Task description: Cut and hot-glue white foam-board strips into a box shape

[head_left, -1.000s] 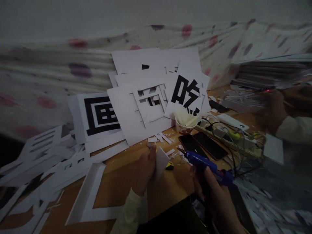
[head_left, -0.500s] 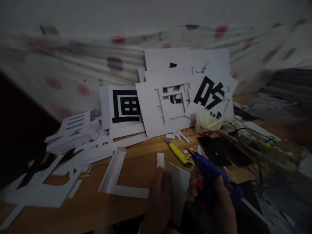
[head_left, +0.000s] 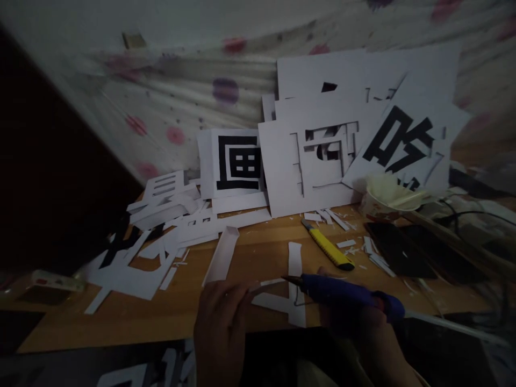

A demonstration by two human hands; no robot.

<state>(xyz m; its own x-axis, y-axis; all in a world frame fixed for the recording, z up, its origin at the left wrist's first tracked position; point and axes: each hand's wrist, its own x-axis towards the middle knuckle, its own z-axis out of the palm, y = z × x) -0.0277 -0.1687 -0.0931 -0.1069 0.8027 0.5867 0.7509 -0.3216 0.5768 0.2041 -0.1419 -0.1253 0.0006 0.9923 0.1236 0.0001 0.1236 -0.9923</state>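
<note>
My right hand (head_left: 363,328) is wrapped round a blue hot glue gun (head_left: 342,290), its nozzle pointing left and a glue stick (head_left: 451,325) trailing from its back. My left hand (head_left: 223,317) is closed, with a white paper strip (head_left: 268,282) pinched at the fingertips. The nozzle tip is at the strip's right end; whether they touch I cannot tell. Behind my left fingers, a folded white strip (head_left: 223,252) rests on the table, partly hidden. Another white strip (head_left: 295,260) lies under the nozzle.
A yellow utility knife (head_left: 328,247) lies among paper scraps. To its right are dark phones (head_left: 399,250) and a paper cup (head_left: 382,207). White boards with cut-out characters (head_left: 282,166) lean at the back. Cut paper pieces (head_left: 133,274) are heaped on the left of the wooden table (head_left: 137,325).
The glue gun has swung from pointing up to pointing left. My left hand has moved left, and the white board between my hands is out of sight. The view has shifted.
</note>
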